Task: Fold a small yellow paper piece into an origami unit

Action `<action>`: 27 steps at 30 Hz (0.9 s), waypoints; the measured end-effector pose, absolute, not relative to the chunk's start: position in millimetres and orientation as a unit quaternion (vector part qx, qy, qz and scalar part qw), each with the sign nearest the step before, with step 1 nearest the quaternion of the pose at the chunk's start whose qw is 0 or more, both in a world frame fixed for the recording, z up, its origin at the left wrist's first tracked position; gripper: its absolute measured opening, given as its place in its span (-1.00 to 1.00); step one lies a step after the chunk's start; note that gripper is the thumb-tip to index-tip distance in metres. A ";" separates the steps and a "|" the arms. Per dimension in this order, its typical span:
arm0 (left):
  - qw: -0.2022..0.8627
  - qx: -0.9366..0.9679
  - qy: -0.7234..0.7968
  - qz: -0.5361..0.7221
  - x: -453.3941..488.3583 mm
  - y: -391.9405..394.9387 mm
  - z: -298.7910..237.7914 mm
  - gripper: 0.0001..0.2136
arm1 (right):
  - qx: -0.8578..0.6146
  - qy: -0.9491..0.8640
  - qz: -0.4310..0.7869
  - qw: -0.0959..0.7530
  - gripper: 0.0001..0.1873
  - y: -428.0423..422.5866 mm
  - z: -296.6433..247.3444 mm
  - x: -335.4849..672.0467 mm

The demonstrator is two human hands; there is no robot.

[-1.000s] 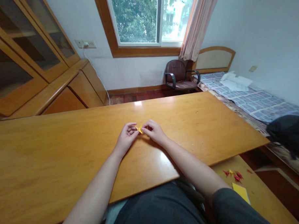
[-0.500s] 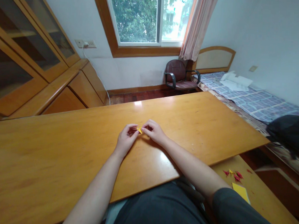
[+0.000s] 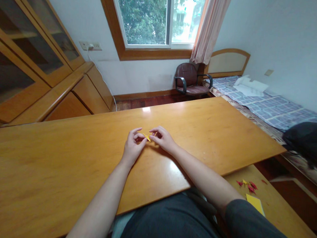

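A small folded yellow paper crane (image 3: 147, 137) is held between my two hands, just above the wooden table (image 3: 95, 155). My left hand (image 3: 134, 142) pinches its left side between thumb and fingers, with the index finger raised. From the right, my right hand (image 3: 161, 138) pinches the other side of the crane with thumb and fingertips. The fingers hide part of the paper, so its finer folds do not show.
On a lower surface (image 3: 277, 220) at the right lie several small red and yellow folded papers (image 3: 251, 187) and a yellow paper stack (image 3: 254, 204). Beyond the table stand a maroon armchair (image 3: 186, 76) and a bed with a black bag (image 3: 305, 139). A cabinet (image 3: 78, 92) lines the left.
The left index finger has lifted and straightened away from the paper. The crane stays between both hands, almost in the same place.
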State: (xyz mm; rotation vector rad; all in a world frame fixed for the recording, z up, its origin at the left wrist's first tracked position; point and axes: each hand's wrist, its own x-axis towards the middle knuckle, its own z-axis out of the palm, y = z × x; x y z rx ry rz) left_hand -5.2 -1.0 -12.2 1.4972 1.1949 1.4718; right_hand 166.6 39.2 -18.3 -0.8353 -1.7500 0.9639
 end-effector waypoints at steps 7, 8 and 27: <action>0.380 0.555 0.477 0.566 -7.7 1.1 -14.0 -0.60 | -0.325 -0.744 0.354 0.465 -0.84 37.0 -10.8 169.0; 0.377 0.558 0.482 0.561 -8.7 1.4 -14.1 -0.66 | -0.325 -0.744 0.350 0.467 -0.84 36.6 -9.8 169.2; 0.370 0.597 0.481 0.525 -12.1 -0.1 -10.3 -0.81 | -0.319 -0.759 0.313 0.473 -0.86 34.2 -8.5 171.9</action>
